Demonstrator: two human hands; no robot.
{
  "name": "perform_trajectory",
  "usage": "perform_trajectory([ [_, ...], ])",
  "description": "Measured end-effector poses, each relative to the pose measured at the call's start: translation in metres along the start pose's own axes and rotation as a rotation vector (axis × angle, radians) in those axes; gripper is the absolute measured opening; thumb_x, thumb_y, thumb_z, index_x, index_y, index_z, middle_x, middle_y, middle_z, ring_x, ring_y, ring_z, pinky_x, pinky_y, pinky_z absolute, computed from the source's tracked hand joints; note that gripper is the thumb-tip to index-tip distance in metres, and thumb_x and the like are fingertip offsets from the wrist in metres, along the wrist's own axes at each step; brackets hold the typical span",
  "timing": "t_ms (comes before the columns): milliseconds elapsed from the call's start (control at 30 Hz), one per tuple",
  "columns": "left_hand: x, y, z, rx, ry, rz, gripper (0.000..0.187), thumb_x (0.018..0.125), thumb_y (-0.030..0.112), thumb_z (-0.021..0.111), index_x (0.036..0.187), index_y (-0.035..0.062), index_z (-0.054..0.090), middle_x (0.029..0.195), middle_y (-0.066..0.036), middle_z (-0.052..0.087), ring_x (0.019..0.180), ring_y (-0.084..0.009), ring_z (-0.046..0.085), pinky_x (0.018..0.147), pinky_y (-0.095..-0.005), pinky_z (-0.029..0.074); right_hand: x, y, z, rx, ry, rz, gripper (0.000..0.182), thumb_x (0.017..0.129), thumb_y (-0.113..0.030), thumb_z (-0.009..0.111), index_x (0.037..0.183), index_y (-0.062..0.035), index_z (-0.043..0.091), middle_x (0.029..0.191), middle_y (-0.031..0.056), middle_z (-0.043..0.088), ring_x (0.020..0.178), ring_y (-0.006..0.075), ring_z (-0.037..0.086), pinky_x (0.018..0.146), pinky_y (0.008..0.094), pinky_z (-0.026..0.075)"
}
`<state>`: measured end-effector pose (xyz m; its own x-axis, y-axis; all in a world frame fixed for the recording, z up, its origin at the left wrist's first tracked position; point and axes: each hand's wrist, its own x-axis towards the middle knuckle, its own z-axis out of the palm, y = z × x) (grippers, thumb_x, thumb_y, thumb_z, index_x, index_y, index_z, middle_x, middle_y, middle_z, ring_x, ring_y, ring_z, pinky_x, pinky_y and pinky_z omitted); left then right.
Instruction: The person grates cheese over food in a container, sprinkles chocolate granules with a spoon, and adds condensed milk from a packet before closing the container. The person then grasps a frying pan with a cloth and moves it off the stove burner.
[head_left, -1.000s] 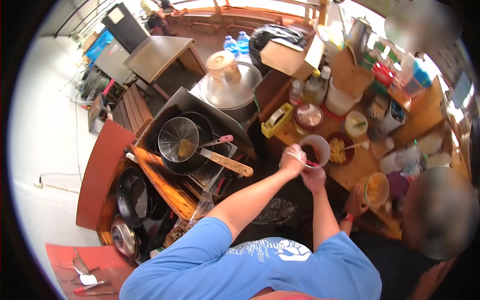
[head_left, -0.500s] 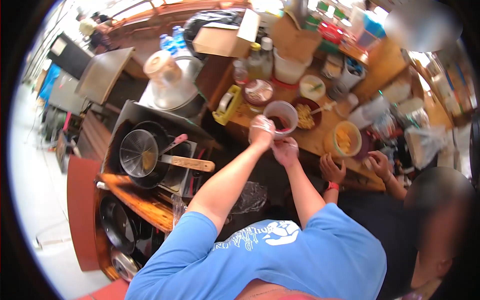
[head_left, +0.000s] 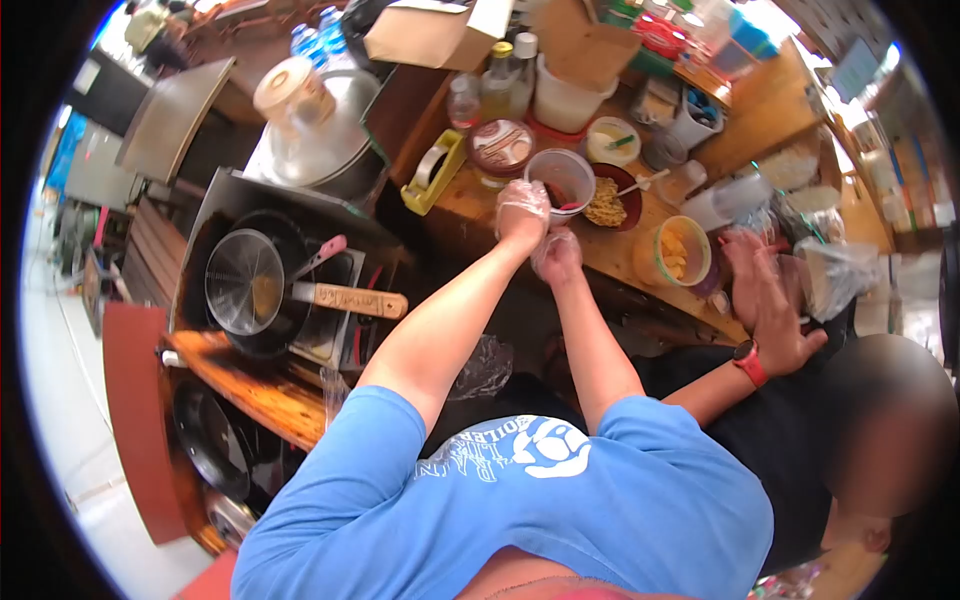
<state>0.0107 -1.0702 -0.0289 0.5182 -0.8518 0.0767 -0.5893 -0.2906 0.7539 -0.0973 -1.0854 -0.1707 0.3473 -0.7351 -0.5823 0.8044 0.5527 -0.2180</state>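
Note:
My left hand (head_left: 523,212), in a clear plastic glove, grips the near left rim of a clear plastic tub (head_left: 560,180) with a little dark red content in it. Just below the tub, near the table edge, my right hand (head_left: 557,256), also gloved, has curled fingers; whatever they may hold is hidden. Beside the tub is a dark red bowl (head_left: 630,195) of noodle-like food with a spoon in it. Farther right stands a tub (head_left: 643,262) of yellow pieces. A lidded round container (head_left: 501,146) stands behind my left hand.
A yellow-green tape dispenser (head_left: 434,172) and bottles (head_left: 498,85) stand at the table's left. On the left, a strainer (head_left: 240,285) rests over a black wok (head_left: 275,335). Close on my right is a person in black, whose hands (head_left: 765,300) are by the table's right end.
My right hand has dropped slightly away from the tub's underside; my left hand stays at its rim. The other person's hands have moved right, away from the yellow pieces, and come together.

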Motion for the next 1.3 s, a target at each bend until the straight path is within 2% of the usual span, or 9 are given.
perform_trajectory([
  [133, -0.026, 0.026, -0.051, -0.083, -0.069, -0.176, 0.06, 0.094, 0.051, 0.053, 0.078, -0.004, 0.07, 0.085, -0.031, 0.067, 0.086, -0.0436, 0.068, 0.073, -0.0519, 0.054, 0.034, -0.019, -0.013, -0.25, -0.031, 0.038, 0.026, 0.089, -0.015, 0.049, 0.109, -0.0018, 0.061, 0.107, 0.0156, 0.065, 0.099, 0.0297, 0.064, 0.092, 0.0429, 0.053],
  [333, -0.156, 0.02, -0.139, 0.17, 0.174, 0.553, 0.025, 0.081, 0.021, 0.061, 0.072, -0.0017, 0.06, 0.065, -0.02, 0.062, 0.06, -0.0372, 0.064, 0.056, -0.0472, 0.053, -0.001, -0.028, -0.006, -0.401, -0.058, 0.104, 0.038, 0.097, -0.022, 0.041, 0.124, 0.0014, 0.053, 0.127, 0.0179, 0.057, 0.117, 0.0301, 0.053, 0.104, 0.0447, 0.044],
  [433, -0.245, 0.011, -0.225, -0.194, -0.228, 0.341, 0.033, 0.085, 0.026, 0.06, 0.09, -0.0052, 0.067, 0.086, -0.024, 0.068, 0.085, -0.0399, 0.067, 0.08, -0.0467, 0.053, -0.001, -0.02, 0.02, -0.431, -0.037, 0.09, 0.04, 0.098, -0.022, 0.039, 0.129, 0.0018, 0.048, 0.133, 0.0168, 0.051, 0.123, 0.0292, 0.048, 0.107, 0.0441, 0.041],
  [700, -0.515, -0.064, -0.391, -0.616, 0.162, -0.287, 0.034, 0.09, 0.023, 0.069, 0.117, 0.0014, 0.069, 0.087, -0.015, 0.074, 0.077, -0.0228, 0.073, 0.071, -0.0329, 0.057, -0.063, 0.022, 0.049, -0.336, -0.014, 0.001, 0.047, 0.101, -0.021, 0.033, 0.141, 0.0031, 0.034, 0.148, 0.0139, 0.038, 0.137, 0.0268, 0.034, 0.115, 0.0424, 0.031],
  [767, -0.607, -0.135, -0.396, -0.073, 0.685, -0.519, 0.026, 0.092, 0.022, 0.066, 0.107, 0.0025, 0.071, 0.084, -0.016, 0.073, 0.078, -0.0235, 0.073, 0.07, -0.0334, 0.057, -0.103, 0.041, 0.026, -0.325, -0.001, 0.021, 0.05, 0.101, -0.021, 0.031, 0.144, 0.0034, 0.031, 0.152, 0.0132, 0.034, 0.141, 0.0262, 0.03, 0.117, 0.042, 0.029],
  [833, -0.662, -0.204, -0.427, 0.278, 0.753, -0.78, 0.021, 0.089, 0.022, 0.064, 0.098, 0.0042, 0.069, 0.083, -0.02, 0.069, 0.077, -0.0374, 0.067, 0.07, -0.0458, 0.054, -0.134, 0.066, -0.011, -0.336, 0.039, 0.089, 0.052, 0.102, -0.021, 0.03, 0.147, 0.0037, 0.028, 0.156, 0.0125, 0.031, 0.144, 0.0256, 0.027, 0.119, 0.0416, 0.026],
  [967, -0.719, -0.324, -0.479, 0.723, 0.624, -1.155, 0.075, 0.076, 0.036, 0.08, 0.139, 0.0077, 0.05, 0.115, -0.012, 0.068, 0.111, -0.0337, 0.06, 0.094, -0.0453, 0.048, -0.191, 0.12, -0.084, -0.423, 0.118, 0.288, 0.056, 0.103, -0.021, 0.026, 0.154, 0.0043, 0.021, 0.164, 0.0111, 0.024, 0.151, 0.0244, 0.02, 0.123, 0.0407, 0.021],
  [1033, -0.716, -0.356, -0.495, 0.713, 0.446, -1.297, 0.064, 0.076, 0.041, 0.079, 0.129, 0.0094, 0.061, 0.115, -0.01, 0.069, 0.112, -0.0296, 0.06, 0.094, -0.043, 0.046, -0.217, 0.14, -0.114, -0.522, 0.146, 0.35, 0.056, 0.104, -0.025, 0.03, 0.153, 0.0011, 0.026, 0.162, 0.012, 0.028, 0.15, 0.0265, 0.024, 0.122, 0.0461, 0.024],
  [1300, -0.705, -0.355, -0.514, 0.695, 0.251, -1.055, 0.053, 0.071, 0.044, 0.074, 0.107, 0.0055, 0.072, 0.106, -0.011, 0.071, 0.106, -0.0287, 0.059, 0.092, -0.0411, 0.046, -0.398, 0.247, -0.098, -1.448, -0.253, 0.394, 0.045, 0.097, -0.027, 0.057, 0.13, 0.0037, 0.056, 0.129, 0.0179, 0.063, 0.113, 0.034, 0.063, 0.095, 0.0444, 0.052],
])
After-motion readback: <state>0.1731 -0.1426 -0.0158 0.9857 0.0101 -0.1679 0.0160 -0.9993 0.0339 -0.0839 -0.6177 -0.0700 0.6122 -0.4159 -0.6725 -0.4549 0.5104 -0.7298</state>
